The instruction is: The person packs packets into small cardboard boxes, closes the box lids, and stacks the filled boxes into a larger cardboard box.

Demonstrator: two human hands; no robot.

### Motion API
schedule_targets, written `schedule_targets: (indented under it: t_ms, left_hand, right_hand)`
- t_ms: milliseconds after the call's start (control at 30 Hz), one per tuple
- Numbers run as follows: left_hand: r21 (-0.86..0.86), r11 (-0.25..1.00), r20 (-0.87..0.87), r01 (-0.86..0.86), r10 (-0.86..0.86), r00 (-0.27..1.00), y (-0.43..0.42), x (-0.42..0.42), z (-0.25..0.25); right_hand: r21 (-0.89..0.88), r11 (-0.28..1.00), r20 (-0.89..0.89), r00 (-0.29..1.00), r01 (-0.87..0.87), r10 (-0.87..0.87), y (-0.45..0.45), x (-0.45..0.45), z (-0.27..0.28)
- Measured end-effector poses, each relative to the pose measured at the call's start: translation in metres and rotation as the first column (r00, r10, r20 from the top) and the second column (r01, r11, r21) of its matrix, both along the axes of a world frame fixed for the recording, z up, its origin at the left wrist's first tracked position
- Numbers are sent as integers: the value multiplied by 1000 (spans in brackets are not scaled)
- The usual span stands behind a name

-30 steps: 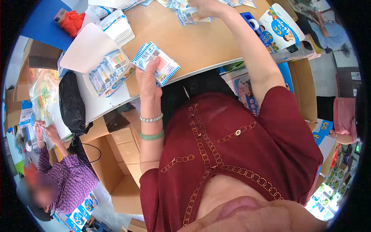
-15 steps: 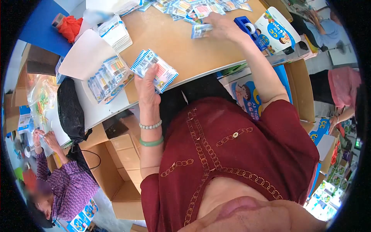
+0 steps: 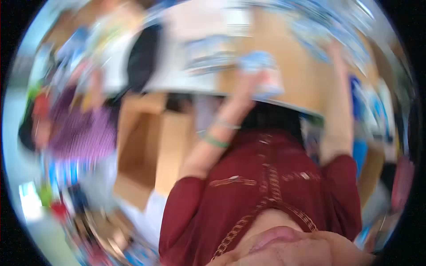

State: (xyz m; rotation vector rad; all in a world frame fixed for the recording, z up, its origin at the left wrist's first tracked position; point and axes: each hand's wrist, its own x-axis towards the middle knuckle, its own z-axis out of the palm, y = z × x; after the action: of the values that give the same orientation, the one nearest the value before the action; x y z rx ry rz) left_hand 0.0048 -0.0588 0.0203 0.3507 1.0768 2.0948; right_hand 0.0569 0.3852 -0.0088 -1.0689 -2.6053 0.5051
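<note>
Some blue-white packets point(image 3: 258, 60) sit in the left grip point(image 3: 254, 84) near the tabletop point(image 3: 304, 86) edge; right grip point(image 3: 336, 51), beside scattered packets point(image 3: 308, 33), is too blurred to judge. A slackened left hold could spill its packets.

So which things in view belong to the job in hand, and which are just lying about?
Likely in the job: packets in the left hand; packet pile by the right hand; white-flapped box holding packets.

Probably just lying about: black bag; open cardboard box.
</note>
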Motion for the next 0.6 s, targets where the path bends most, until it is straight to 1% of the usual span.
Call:
schedule_targets:
  t_ms: [67, 100, 133, 167, 233, 267, 333, 367, 433, 467, 500, 567, 600]
  left_hand:
    - [150, 988, 19, -27, 25, 1000, 10, 1, -6]
    - [28, 993, -53, -112, 113, 992, 28, -8, -25]
    - [14, 941, -122, -339, 338, 933, 23, 0, -8]
    - [105, 968, -29, -230, 234, 972, 30, -10, -18]
    - [103, 973, -84, -207, 216, 973, 27, -14, -9]
    - [102, 961, -87, -257, 265, 960, 20, -10, 0]
    - [45, 979, 20, -199, 198, 980, 19, -5, 12]
    - [41, 975, 13, -219, 219, 976, 18, 0, 18]
    - [101, 952, 39, -289, 286, 957, 20, 8, 26]
    - [112, 956, 37, -273, 270, 962, 22, -4, 1]
    - [105, 952, 31, -287, 285, 958, 20, -6, 1]
    - [91, 981, -46, -172, 177, 983, 20, -11, -1]
    - [90, 981, -52, -170, 175, 983, 23, -13, -3]
  right_hand:
    - [21, 990, 2, 990, -142, 142, -31, 23, 6]
    - [16, 980, 5, 980, -198, 198, -45, 34, 11]
    - [17, 970, 26, 970, -243, 243, -58, 40, 16]
    - [26, 956, 51, 955, -293, 292, -74, 40, 22]
    - [34, 928, 103, 925, -370, 365, -100, 30, 27]
    - [40, 913, 117, 909, -407, 400, -118, 30, 39]
    - [43, 900, 149, 894, -434, 423, -128, 32, 46]
    - [46, 889, 151, 882, -457, 446, -141, 32, 50]
    - [54, 871, 164, 864, -489, 475, -146, 32, 59]
    - [43, 861, 182, 852, -506, 491, -149, 24, 48]
    - [44, 851, 183, 842, -523, 508, -155, 25, 54]
    - [43, 842, 190, 831, -538, 522, -158, 26, 58]
    - [43, 841, 188, 831, -540, 524, -158, 27, 61]
